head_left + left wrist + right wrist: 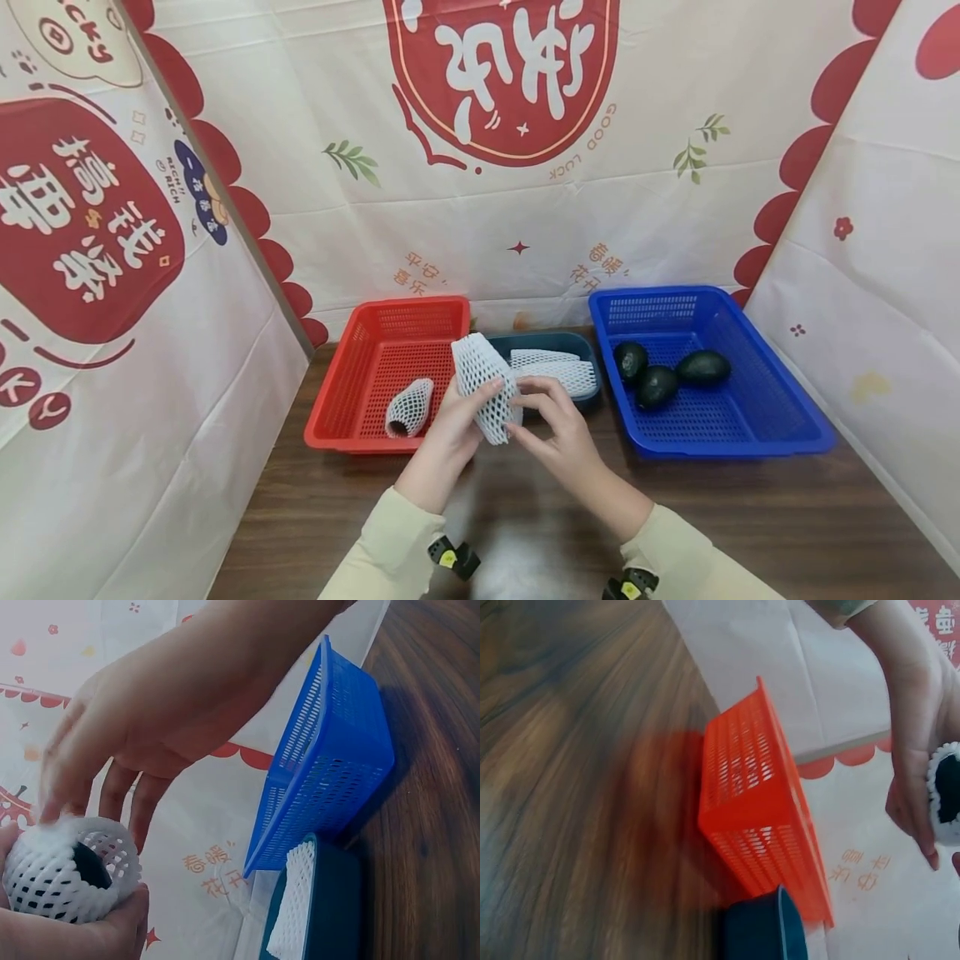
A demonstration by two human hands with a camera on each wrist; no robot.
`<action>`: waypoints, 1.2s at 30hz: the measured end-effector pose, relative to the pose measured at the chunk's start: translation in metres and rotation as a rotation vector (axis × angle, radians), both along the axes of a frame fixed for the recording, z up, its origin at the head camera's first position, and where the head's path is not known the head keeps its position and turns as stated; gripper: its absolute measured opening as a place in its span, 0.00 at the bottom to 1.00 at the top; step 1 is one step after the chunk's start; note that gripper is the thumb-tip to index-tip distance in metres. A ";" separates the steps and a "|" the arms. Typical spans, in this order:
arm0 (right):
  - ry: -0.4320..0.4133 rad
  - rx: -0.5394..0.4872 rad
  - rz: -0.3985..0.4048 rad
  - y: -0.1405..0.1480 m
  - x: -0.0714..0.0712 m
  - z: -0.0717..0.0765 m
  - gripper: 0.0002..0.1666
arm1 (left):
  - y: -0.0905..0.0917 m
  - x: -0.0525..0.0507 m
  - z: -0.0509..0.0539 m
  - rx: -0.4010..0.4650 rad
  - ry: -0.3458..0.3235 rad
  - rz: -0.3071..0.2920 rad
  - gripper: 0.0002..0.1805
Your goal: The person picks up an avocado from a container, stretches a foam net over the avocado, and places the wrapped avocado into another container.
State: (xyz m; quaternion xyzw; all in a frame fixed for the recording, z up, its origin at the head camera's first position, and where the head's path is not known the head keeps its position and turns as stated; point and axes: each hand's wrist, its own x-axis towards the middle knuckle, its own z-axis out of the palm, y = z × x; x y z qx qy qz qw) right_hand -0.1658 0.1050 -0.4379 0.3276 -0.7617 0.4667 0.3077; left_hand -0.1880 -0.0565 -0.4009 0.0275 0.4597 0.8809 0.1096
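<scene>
My left hand (454, 421) holds a dark avocado (91, 866) inside a white foam net sleeve (483, 383). The dark skin shows through the net's open end in both wrist views. My right hand (558, 433) pinches the sleeve's edge between thumb and fingers, from the right side. In the red basket (322, 417) lies another netted fruit (410, 408). Several flat white net sleeves (558, 371) sit in a dark teal bin (588, 346) behind my hands. Three bare avocados (657, 387) lie together in the blue basket (731, 452).
The baskets and bin stand in a row on a dark wooden table (517, 517). Printed cloth walls (517, 208) enclose the back and both sides. The red basket is to the left, the blue one to the right.
</scene>
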 end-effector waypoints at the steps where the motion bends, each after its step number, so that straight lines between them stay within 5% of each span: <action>1: -0.016 0.001 -0.018 -0.002 0.000 0.002 0.17 | -0.001 0.001 0.000 -0.015 -0.010 0.006 0.33; 6: -0.029 0.047 -0.058 -0.015 -0.003 0.006 0.18 | -0.013 0.003 -0.001 -0.113 -0.059 0.024 0.33; 11: -0.099 0.059 0.017 -0.029 -0.006 0.009 0.16 | -0.030 0.004 0.000 -0.182 -0.071 0.038 0.35; 17: -0.294 -0.007 0.095 -0.048 -0.014 0.003 0.17 | -0.053 -0.004 0.001 -0.343 -0.110 0.183 0.42; 19: -0.354 0.068 0.073 -0.055 -0.018 -0.003 0.16 | -0.063 -0.006 -0.001 -0.431 -0.110 0.215 0.43; 23: -0.402 0.438 0.034 -0.075 -0.027 -0.020 0.20 | -0.084 -0.012 -0.008 -0.627 -0.090 0.255 0.43; 27: -0.388 0.725 0.040 -0.092 -0.034 -0.036 0.25 | -0.103 -0.022 -0.018 -0.730 -0.086 0.281 0.44; 31: -0.296 0.797 0.008 -0.100 -0.037 -0.045 0.20 | -0.120 -0.032 -0.027 -0.791 -0.078 0.299 0.45; 36: -0.219 0.756 -0.009 -0.102 -0.038 -0.047 0.14 | -0.142 -0.047 -0.038 -0.963 -0.027 0.309 0.45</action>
